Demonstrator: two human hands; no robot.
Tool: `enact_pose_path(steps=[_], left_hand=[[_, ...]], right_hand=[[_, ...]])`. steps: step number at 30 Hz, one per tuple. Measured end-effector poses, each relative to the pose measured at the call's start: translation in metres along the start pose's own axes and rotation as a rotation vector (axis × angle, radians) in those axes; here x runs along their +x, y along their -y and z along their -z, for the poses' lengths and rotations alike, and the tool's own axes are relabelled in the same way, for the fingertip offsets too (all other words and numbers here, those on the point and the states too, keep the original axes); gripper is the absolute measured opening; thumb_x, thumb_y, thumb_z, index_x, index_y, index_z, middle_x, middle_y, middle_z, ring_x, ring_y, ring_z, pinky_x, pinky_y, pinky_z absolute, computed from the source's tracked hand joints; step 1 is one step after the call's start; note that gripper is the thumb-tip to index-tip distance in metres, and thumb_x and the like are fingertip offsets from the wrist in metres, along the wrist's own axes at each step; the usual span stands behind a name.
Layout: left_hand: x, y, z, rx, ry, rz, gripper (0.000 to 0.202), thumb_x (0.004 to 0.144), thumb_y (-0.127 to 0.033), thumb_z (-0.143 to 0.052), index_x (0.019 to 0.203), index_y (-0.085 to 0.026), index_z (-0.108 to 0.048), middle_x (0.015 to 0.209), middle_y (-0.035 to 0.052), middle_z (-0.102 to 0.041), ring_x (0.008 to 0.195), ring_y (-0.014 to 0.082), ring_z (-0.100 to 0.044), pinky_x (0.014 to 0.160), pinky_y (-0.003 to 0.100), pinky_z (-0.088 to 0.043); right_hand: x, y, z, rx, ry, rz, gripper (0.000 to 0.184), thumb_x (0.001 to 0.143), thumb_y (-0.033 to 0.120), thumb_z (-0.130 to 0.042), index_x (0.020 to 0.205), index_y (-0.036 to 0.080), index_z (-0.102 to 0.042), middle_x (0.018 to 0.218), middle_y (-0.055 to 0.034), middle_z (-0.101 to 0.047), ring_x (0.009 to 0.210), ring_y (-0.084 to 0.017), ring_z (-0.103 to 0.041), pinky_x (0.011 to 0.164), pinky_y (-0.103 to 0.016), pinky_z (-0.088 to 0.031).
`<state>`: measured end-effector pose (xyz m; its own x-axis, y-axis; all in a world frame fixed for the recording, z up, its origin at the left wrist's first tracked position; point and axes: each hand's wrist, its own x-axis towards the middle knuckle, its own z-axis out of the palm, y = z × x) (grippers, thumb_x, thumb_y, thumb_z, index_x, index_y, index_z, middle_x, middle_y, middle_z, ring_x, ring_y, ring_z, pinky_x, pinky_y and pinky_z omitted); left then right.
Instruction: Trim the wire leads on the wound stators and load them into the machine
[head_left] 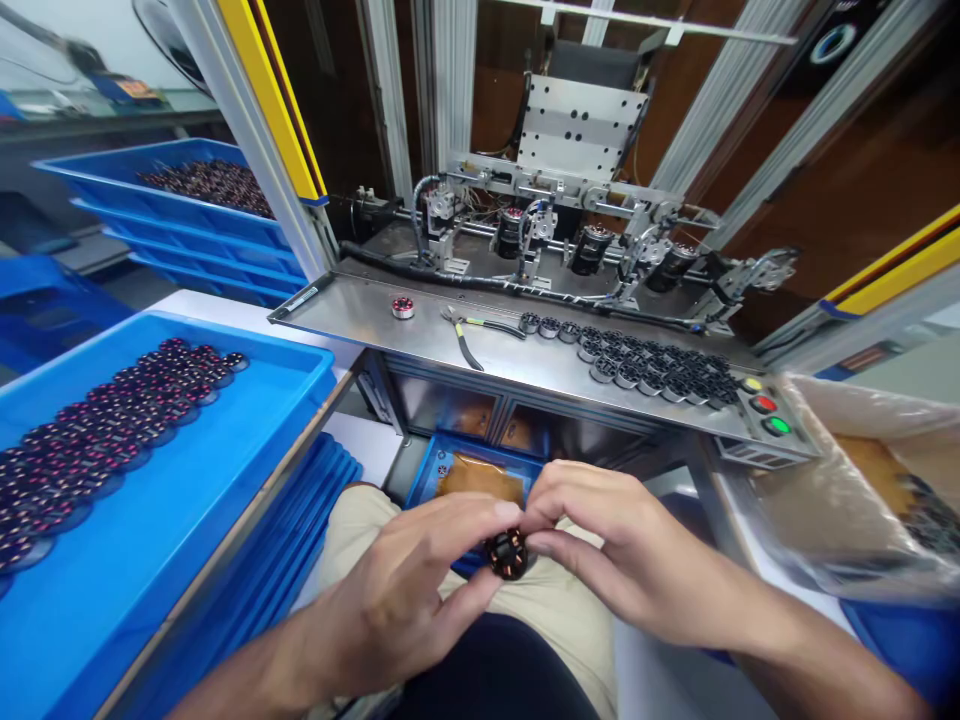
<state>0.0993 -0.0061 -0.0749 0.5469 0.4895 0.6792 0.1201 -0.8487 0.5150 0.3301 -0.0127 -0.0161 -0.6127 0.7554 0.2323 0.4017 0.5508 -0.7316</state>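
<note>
Between my two hands, above my lap, is a small round motor stator (507, 555), black with copper windings. My left hand (420, 570) grips it between thumb and fingers from the left. From the right, my right hand (615, 550) pinches at its upper edge with thumb and forefinger; what exactly those fingertips hold is hidden. On the metal bench beyond lie cutting pliers (480, 328) with black and yellow handles. A single reddish wound stator (403, 307) sits to their left. Rows of dark, unwound stator cores (652, 365) fill the bench's right part.
A blue tray (247, 400) with rows of wound stators stands at left, near stacked blue bins (180, 215). Behind the bench (352, 310) is a winding machine (577, 225). Buttons (765, 404) and a plastic-lined box (847, 480) are at right. A blue bin (424, 490) sits below.
</note>
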Motion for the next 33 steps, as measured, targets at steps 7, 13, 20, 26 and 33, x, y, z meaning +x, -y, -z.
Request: enact_pose_path(steps=[7,13,20,26,33], left_hand=[[-0.001,-0.001,0.002,-0.176,-0.022,0.094,0.067,0.076,0.004,-0.068,0.136,-0.017,-0.047,0.116,0.0089,-0.07,0.111,0.0177,-0.065,0.1,0.03,-0.053],[-0.003,0.001,0.002,-0.333,-0.046,0.148,0.068,0.076,0.003,-0.071,0.137,-0.021,-0.048,0.115,0.0078,-0.069,0.108,0.0192,-0.065,0.097,0.032,-0.055],[0.002,0.003,0.006,-0.202,0.076,0.011,0.06,0.079,0.009,-0.06,0.133,-0.017,-0.055,0.115,0.0096,-0.061,0.112,0.0187,-0.06,0.099,0.031,-0.052],[-0.02,0.01,0.024,-0.246,-0.007,0.172,0.054,0.08,-0.001,-0.069,0.128,-0.023,-0.058,0.115,0.0084,-0.063,0.109,0.0194,-0.063,0.094,0.028,-0.056],[-0.026,0.03,0.029,-0.462,-0.418,0.385,0.03,0.086,-0.02,-0.071,0.115,-0.028,-0.07,0.127,0.0071,-0.063,0.121,0.021,-0.06,0.098,0.026,-0.054]], right_hand=[[-0.009,0.014,-0.012,-0.583,-0.02,0.277,0.025,0.096,0.007,-0.037,0.098,0.006,-0.063,0.083,-0.0132,-0.061,0.076,-0.023,-0.05,0.063,-0.038,-0.041],[-0.014,0.023,-0.013,-0.676,-0.121,0.292,0.031,0.093,0.003,-0.035,0.084,0.006,-0.065,0.074,-0.014,-0.059,0.073,-0.024,-0.05,0.061,-0.037,-0.041],[-0.022,0.011,-0.019,-0.573,-0.11,0.155,0.025,0.095,0.007,-0.036,0.091,0.009,-0.061,0.079,-0.0101,-0.055,0.072,-0.02,-0.044,0.063,-0.035,-0.039],[-0.002,0.005,0.009,-0.299,0.014,-0.005,0.012,0.099,0.015,-0.045,0.094,0.018,-0.056,0.088,-0.0044,-0.059,0.079,-0.016,-0.052,0.07,-0.029,-0.046],[0.139,-0.081,0.013,-0.514,-0.337,-0.197,0.036,0.09,0.032,-0.068,0.12,0.015,-0.057,0.125,-0.0126,-0.062,0.119,-0.021,-0.056,0.105,-0.033,-0.043]])
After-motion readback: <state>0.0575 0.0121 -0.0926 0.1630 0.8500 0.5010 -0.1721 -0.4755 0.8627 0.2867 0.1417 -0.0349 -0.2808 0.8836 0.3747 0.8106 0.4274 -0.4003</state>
